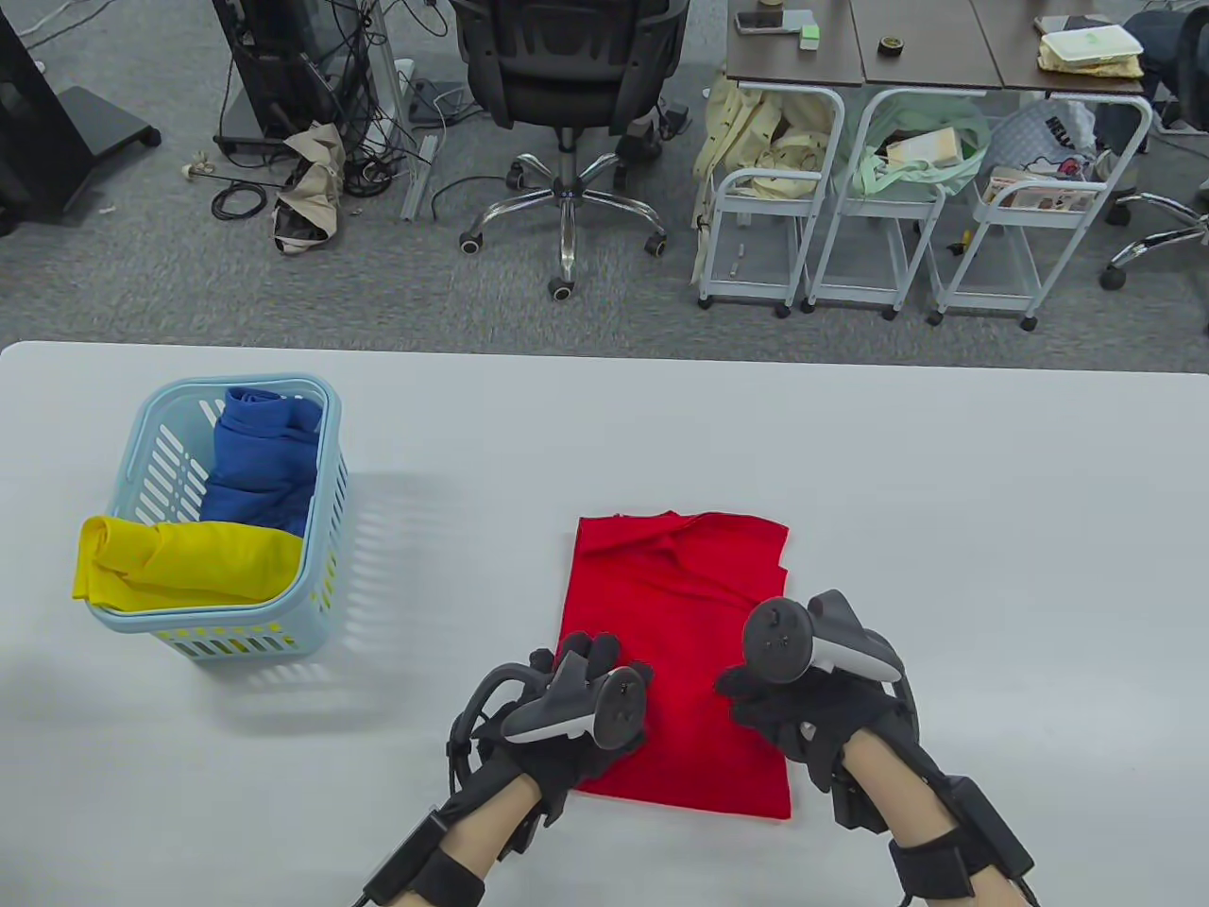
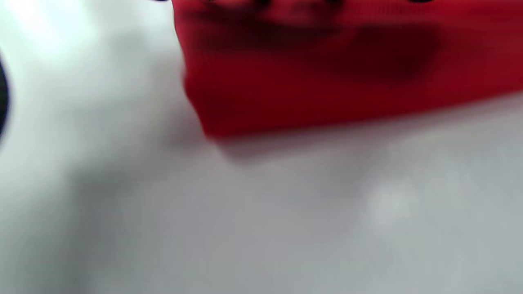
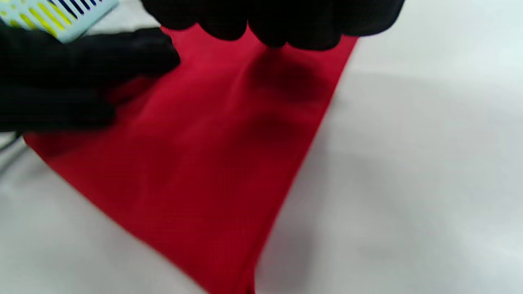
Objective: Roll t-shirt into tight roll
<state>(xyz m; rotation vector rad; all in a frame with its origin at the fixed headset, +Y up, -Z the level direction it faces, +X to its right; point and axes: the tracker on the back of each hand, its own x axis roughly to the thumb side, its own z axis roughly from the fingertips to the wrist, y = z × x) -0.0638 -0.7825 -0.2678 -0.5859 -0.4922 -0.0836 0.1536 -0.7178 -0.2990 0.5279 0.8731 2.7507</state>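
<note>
Left grip [image 1: 576, 704] lies over the near-left part of the red shirt [image 1: 675, 605], its fingers reaching forward onto the cloth; whether they pinch any of it I cannot tell, since the tracker covers them in the table view and the left wrist view is a blur of red hem and grey worktop [image 1: 945, 529]. Off to the far left stands a pale blue basket [image 1: 326, 472] holding a blue roll [image 1: 260, 463] and a yellow roll [image 1: 189, 562], well apart from the work. At the middle of the worktop, the shirt lies flat, folded into a long panel with its collar at the far end and its hem nearest the person. Right grip [image 1: 803, 699] sits over the near-right part of the panel with its fingers loosely curled above the fabric, seemingly holding nothing in the right wrist view. No turn of cloth shows at the hem, so I judge the rolling itself not yet begun: this looks like smoothing or setting up. Next move calls for both hands to take the near hem evenly and turn it over tightly, keeping the edges square so the roll does not cone.
</note>
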